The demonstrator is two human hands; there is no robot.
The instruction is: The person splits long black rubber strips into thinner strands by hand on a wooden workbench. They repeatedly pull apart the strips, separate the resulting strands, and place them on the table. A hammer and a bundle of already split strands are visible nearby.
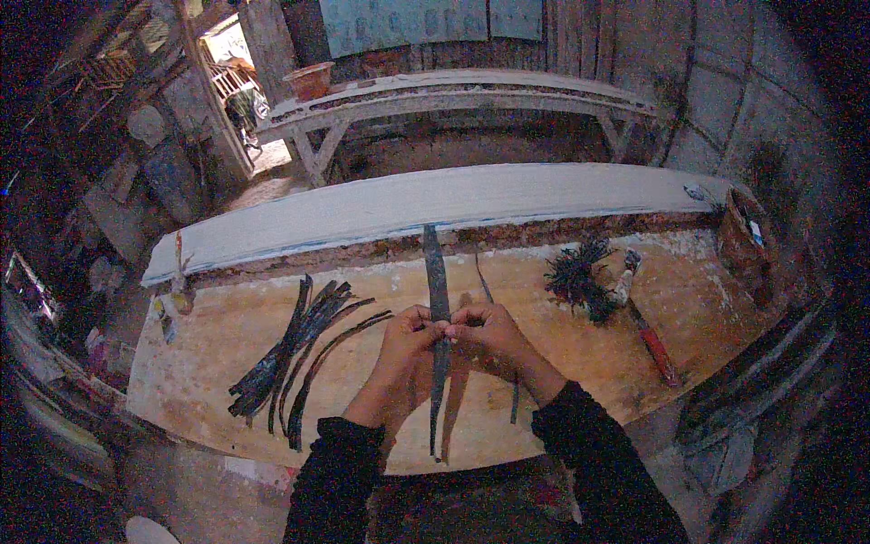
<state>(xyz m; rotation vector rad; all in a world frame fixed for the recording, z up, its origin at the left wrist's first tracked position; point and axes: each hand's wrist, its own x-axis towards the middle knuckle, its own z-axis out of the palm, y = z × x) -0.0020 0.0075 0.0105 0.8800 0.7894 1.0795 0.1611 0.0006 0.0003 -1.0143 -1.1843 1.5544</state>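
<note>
Over the middle of the wooden worktop, my left hand point(410, 343) and my right hand point(494, 334) meet fingertip to fingertip. Both pinch a long, flat dark strip point(437, 272) near its middle. Its wide end points away from me and its narrow tail hangs toward the near edge, with its shadow beside it. A thinner dark strip point(483, 276) runs beneath my right hand and shows again by the wrist. Left of my hands lies a loose bundle of dark strips point(292, 349), several of them curved. To the right is a clump of short black shreds point(580, 276).
A red-handled tool point(652, 349) with a pale wrapped neck lies beside the clump. Along the worktop's far side runs a raised white board point(399, 204). A brown container point(743, 231) stands at the right end. Behind are a white bench point(471, 104) and a reddish basin point(310, 82).
</note>
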